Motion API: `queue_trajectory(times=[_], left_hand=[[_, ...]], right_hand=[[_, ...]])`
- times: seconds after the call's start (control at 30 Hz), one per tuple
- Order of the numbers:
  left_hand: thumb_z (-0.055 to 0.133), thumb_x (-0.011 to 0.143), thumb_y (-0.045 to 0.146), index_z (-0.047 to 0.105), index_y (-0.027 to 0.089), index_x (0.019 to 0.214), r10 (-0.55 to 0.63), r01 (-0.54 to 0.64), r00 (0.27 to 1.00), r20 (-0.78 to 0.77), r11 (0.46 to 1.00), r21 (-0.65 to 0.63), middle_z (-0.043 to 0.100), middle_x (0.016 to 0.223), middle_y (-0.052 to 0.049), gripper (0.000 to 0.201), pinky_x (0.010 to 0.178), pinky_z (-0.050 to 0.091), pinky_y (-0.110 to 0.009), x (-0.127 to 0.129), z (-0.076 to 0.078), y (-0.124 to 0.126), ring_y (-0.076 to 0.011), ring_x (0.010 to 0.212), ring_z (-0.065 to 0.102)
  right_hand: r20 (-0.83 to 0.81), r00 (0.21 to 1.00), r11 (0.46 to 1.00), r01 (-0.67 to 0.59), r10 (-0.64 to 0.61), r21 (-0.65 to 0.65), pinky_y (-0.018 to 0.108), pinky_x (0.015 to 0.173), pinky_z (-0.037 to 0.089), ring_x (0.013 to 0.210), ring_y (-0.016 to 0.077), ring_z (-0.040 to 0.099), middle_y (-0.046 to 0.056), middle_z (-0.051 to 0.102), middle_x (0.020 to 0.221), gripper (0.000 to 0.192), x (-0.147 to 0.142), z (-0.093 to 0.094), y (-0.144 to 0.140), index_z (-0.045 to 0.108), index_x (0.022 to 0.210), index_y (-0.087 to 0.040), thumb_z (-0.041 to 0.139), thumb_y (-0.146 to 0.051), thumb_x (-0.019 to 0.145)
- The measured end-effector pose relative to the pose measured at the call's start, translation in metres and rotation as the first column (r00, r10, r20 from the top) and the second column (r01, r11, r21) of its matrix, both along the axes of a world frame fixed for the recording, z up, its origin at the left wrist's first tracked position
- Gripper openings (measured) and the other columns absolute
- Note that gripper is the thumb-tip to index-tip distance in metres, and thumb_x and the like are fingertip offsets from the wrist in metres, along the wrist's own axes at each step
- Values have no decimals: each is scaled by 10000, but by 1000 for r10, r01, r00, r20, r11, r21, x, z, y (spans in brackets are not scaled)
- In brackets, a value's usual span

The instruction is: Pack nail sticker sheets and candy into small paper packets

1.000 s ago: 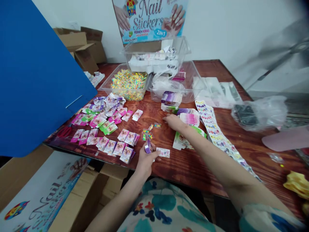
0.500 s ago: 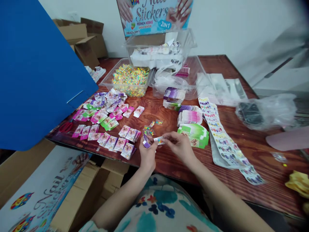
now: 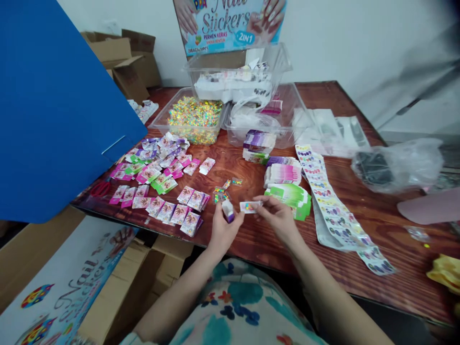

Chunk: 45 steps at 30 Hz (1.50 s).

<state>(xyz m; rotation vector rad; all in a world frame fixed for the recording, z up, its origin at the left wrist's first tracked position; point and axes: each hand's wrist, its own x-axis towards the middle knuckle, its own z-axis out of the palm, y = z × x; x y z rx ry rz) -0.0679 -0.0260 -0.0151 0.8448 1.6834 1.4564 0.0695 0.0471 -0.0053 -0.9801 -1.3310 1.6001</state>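
In my left hand is a small purple-and-white box, its white open end tilted up. To its right, my right hand pinches a short white strip with colourful candy pieces on it; whether this is a sachet or a sticker piece beneath candies I cannot tell. The strip's left end is close to my left thumb. Just beyond the box lie several small candy sachets on the wooden table. Left of my hands, filled nail sticker boxes lie in overlapping rows.
Flat green cartons and pink cartons lie right of my hands, beside a long sticker strip. Behind stand a clear tub of candy sachets and other tubs. A blue panel blocks the left; red scissors lie near it.
The purple box has turned so its open white end faces up. My right hand has drawn the candy strip a little to the right, away from the box.
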Motion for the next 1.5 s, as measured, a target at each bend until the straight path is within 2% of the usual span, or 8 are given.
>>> queue_trajectory(times=[0.13,0.2,0.3,0.43,0.93,1.1,1.23,1.5], left_hand=[[644,780,270,469,187,1063,-147,109,902,-407,987,-114,620,971,-70,343,808,474,-356,-7,-2,-5,-223,909,610],[614,807,236,461,186,1072,-172,120,822,-543,984,-131,607,1039,-100,310,852,470,-393,-7,-1,-7,-258,1003,590],[616,790,151,453,202,1052,-196,137,694,-693,981,-140,597,1049,-88,313,885,470,-415,-4,2,-10,-265,1028,573],[629,777,112,451,222,1004,-248,168,566,-786,968,-185,597,1011,-54,309,899,476,-418,-1,7,-13,-258,1027,564],[633,776,139,440,208,1074,-265,175,641,-721,964,-199,607,1027,-71,362,833,493,-392,7,-1,-14,-259,1002,593],[632,766,115,445,208,1068,-285,195,640,-713,958,-208,612,1041,-68,367,863,494,-397,9,0,-11,-253,1029,598],[600,791,108,440,201,1091,-296,223,661,-689,955,-197,617,1086,-87,353,879,498,-397,10,-3,-11,-249,1054,604],[598,785,132,466,192,1064,-272,219,615,-740,961,-172,641,1034,-92,314,840,516,-416,7,-11,-14,-265,1008,628]], right_hand=[[-26,993,978,116,-113,176,252,511,486,540,114,573,-7,658,712,249,5,24,-2,683,947,-211,743,-372,767],[63,995,939,48,-73,339,256,539,484,583,124,581,5,660,743,202,4,32,-5,689,959,-213,716,-336,801],[274,962,822,-140,-20,552,272,607,487,653,143,602,27,676,798,164,1,36,-9,691,996,-208,669,-259,842],[404,915,725,-275,-4,632,281,634,482,718,165,611,56,651,817,129,1,37,-7,717,907,-192,594,-220,885],[470,882,756,-331,35,565,305,702,518,786,199,685,47,739,866,192,1,28,-9,711,976,-215,574,-141,864],[485,872,621,-348,-60,702,440,909,468,769,200,636,38,727,819,195,1,30,-8,703,989,-231,578,-142,869],[549,836,518,-472,6,713,554,1073,323,794,184,646,29,716,864,369,-1,29,-13,628,1207,-283,495,-120,905],[534,844,509,-440,-47,740,604,1125,274,868,187,666,26,709,964,569,1,20,-26,461,1391,-335,428,-62,894]])
